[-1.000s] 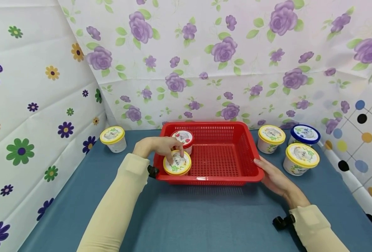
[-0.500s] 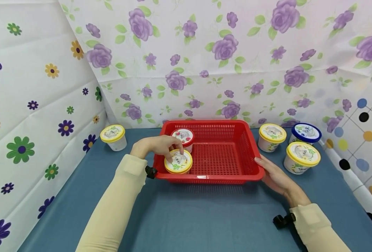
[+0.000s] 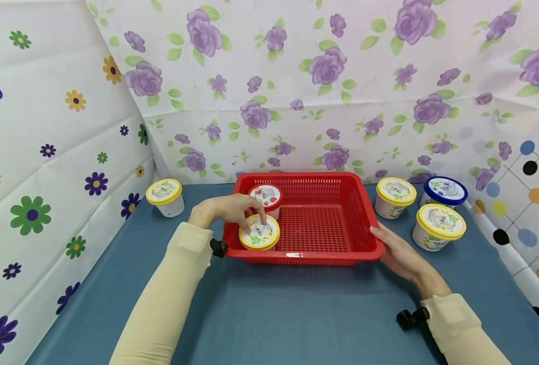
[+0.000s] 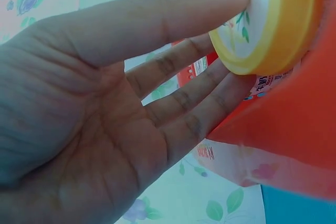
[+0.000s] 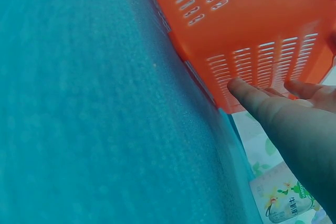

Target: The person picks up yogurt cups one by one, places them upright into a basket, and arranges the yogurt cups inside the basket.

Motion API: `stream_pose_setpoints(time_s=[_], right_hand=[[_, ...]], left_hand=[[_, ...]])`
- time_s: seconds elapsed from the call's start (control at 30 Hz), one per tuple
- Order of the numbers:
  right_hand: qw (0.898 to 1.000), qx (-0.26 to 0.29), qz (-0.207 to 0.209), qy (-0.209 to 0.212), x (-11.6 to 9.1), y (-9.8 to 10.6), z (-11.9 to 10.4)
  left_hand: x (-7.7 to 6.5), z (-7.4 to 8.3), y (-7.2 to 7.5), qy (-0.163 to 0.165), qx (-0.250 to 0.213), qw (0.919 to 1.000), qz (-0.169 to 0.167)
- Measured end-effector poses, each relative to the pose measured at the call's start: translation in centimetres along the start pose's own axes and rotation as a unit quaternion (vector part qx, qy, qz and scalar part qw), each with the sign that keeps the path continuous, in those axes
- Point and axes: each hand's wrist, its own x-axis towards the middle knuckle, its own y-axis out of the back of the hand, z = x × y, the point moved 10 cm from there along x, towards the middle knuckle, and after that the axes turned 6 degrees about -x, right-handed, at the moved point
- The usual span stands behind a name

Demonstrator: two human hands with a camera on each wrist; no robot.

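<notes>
In the head view, a red basket (image 3: 312, 225) is at the middle of the blue counter (image 3: 274, 309), with a floral cloth (image 3: 296, 101) behind it. The yellow-lidded tub (image 3: 260, 234) is upright in the basket's near left corner, and the red-lidded tub (image 3: 266, 194) is just behind it, also inside the basket. The left hand (image 3: 230, 209) reaches over the basket's left side, its fingers pinching the yellow-lidded tub at the lid. The right hand (image 3: 399, 256) holds the basket's right side near the front corner, thumb on the rim, other fingers mostly hidden. Left of the basket, well apart, is the lone tub (image 3: 165, 198) (yellow on top, like its fellow inside). Right of the basket are the back tub (image 3: 395, 196) and the front tub (image 3: 440, 227), both yellow-lidded, and the blue-lidded tub (image 3: 443, 191).

In the left wrist view, the thumb lies over the printed lid while the other fingers, slightly spread, reach its edge beside the basket's wall.

In the right wrist view, fairly straight, parted fingers meet the basket's slotted outer wall. A printed tub (image 5: 286, 198) shows outside the basket; I cannot tell which one.
</notes>
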Motion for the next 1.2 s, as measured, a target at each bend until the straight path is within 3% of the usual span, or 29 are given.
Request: stream_pose_setpoints(time_s=[1.2], right_hand=[[1.0,0.015,-0.009,0.0,0.11,-0.11,-0.03]], left_hand=[[-0.03,-0.33,-0.01,0.014,-0.02,0.9997,0.001]])
